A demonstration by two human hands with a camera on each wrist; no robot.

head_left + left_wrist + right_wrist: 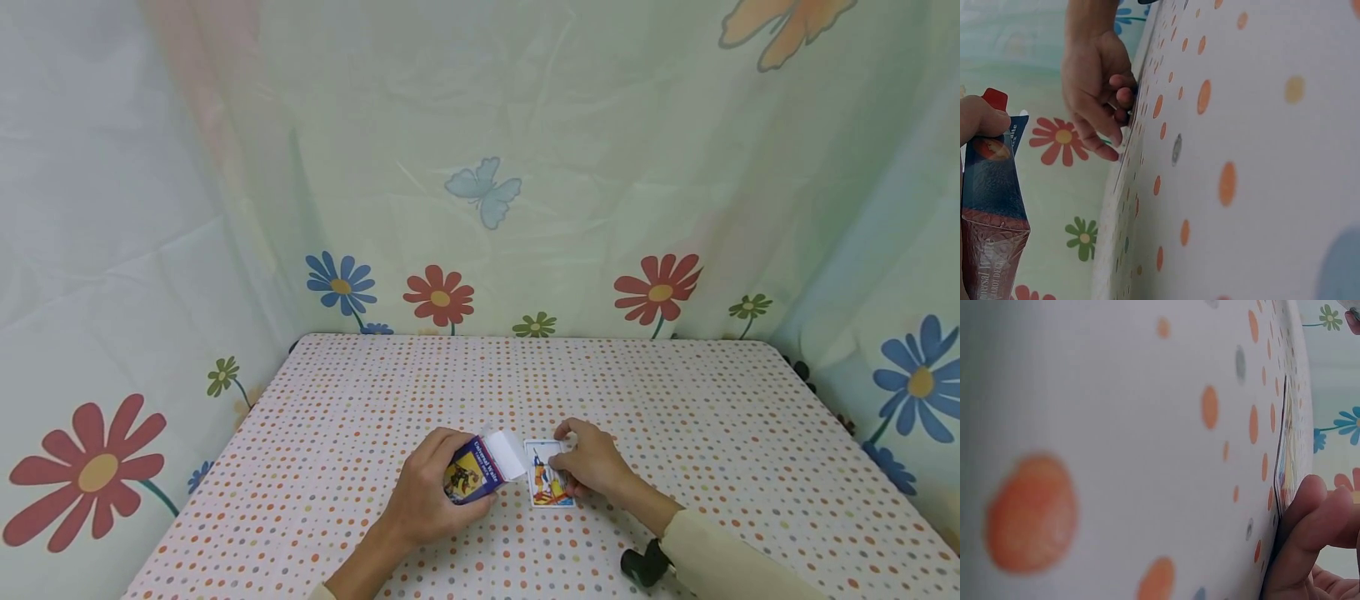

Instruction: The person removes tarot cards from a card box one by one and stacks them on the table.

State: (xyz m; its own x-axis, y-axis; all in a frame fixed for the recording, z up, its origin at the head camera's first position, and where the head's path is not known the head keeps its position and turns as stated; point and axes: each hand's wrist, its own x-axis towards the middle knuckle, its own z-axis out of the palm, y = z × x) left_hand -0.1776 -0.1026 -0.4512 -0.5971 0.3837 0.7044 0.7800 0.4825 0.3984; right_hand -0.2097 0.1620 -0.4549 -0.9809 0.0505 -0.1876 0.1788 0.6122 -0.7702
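Note:
In the head view my left hand (431,492) grips a dark blue and yellow tarot card box (471,473), thumb along one side and fingers round the other. Its white top flap (507,455) stands open, tilted to the right. The left wrist view shows part of the box (997,187) with the thumb on it. Just right of the box, a picture card (542,475) with a white border lies flat on the table. My right hand (595,461) is over the card's right edge, fingers loosely bent. The right wrist view shows the fingertips (1310,500) beside the thin card (1286,456).
A dotted cloth covers the table (390,392). Behind it hangs a curtain (375,167) printed with flowers and butterflies, which also closes off both sides. A dark object (645,565) is at the right wrist, by the pale sleeve (727,558).

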